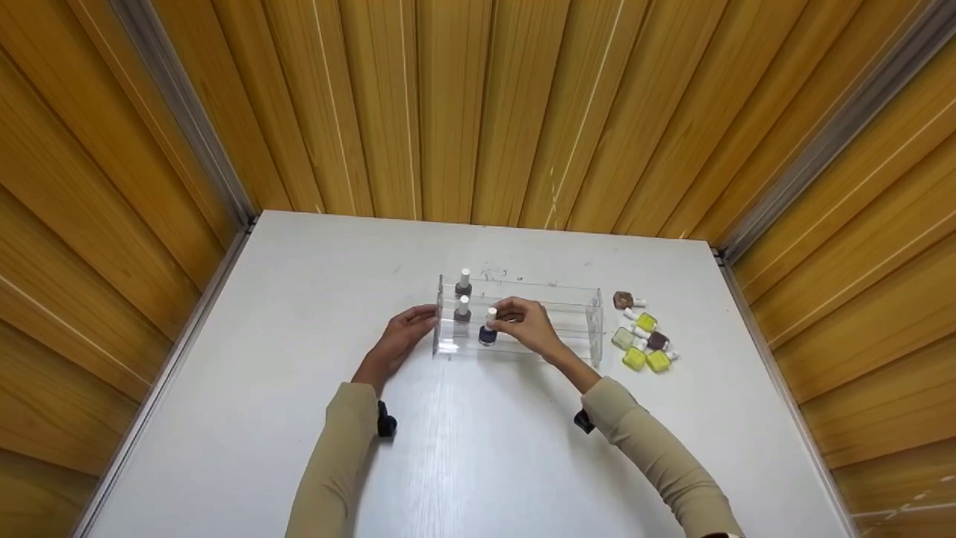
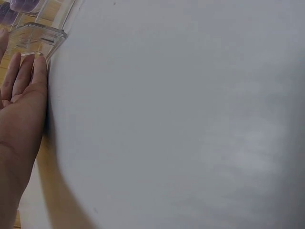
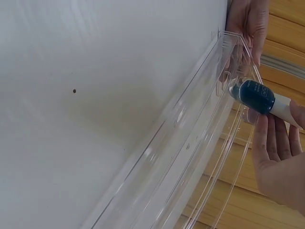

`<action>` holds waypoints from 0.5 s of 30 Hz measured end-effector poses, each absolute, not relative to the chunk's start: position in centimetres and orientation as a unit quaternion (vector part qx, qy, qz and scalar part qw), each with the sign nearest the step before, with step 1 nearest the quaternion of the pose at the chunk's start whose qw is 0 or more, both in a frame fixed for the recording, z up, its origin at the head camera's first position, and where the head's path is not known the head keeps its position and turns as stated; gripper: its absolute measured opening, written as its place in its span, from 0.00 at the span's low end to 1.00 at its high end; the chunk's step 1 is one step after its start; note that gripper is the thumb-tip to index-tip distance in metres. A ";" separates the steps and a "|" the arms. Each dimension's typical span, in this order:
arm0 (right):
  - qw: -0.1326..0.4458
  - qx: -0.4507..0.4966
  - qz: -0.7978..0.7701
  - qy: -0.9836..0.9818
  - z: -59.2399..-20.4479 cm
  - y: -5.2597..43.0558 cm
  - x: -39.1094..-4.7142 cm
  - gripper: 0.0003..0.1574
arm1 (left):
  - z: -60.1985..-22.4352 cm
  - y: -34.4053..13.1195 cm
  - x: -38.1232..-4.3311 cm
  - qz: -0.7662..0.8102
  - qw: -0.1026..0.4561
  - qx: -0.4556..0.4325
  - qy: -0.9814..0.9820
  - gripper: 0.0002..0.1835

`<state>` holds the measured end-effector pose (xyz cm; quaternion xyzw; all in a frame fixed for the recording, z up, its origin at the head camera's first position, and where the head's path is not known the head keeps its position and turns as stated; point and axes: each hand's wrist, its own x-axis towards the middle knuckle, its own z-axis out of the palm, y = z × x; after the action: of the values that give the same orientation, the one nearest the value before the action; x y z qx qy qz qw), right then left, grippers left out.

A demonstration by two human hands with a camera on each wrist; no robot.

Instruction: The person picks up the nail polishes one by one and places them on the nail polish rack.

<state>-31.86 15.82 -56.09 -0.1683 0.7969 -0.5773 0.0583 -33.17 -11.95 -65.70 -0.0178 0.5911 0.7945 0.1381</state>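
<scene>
Sleeves [image 1: 661, 456] foremost, right grip [image 1: 529, 326] pinches dark bottle [image 1: 488, 336], left grip [image 1: 403, 338] lies relaxed against rack [image 1: 575, 330].

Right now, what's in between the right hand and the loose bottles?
The clear rack's right end, then a strip of white table, in the head view.

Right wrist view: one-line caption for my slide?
Right hand holds a blue bottle by its white cap at a clear rack, left hand by the rack's end.

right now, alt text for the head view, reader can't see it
A right hand holds a dark polish bottle by its white cap at a clear rack, left hand at its left end. Two bottles stand inside; others lie right of it.
</scene>
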 end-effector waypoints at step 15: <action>0.051 -0.194 -0.575 0.793 -56.4 12.5 -30.5 0.17 | -65.8 -11.8 -33.0 0.796 0.136 -0.024 0.589 0.24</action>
<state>-30.47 12.49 -56.36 -0.1940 0.7931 -0.5751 0.0509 -33.01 -11.83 -65.76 -0.0236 0.5893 0.7960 0.1364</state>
